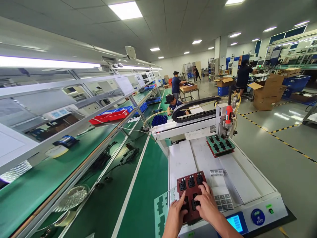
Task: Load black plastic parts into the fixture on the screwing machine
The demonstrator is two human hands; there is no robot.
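Observation:
A dark red fixture plate [190,183] with black plastic parts seated in its slots lies at the front of a white machine bed. My left hand [175,211] is at the plate's lower left, thumb and index finger around a black part that they partly cover. Over the lower-right slot, my right hand [207,202] grips another black plastic part [195,202] with thumb and fingers. Three more black parts [191,181] sit along the far row. Under the plate's left side, a pale green cut-out template [160,211] sticks out.
Right of the plate lie white sheets with small compartments [223,201]. A second fixture with a green top [220,144] stands beneath the red screwdriver head [228,115] on the gantry. A lit control panel [235,224] edges the front. Green benches run left; several co-workers are farther off.

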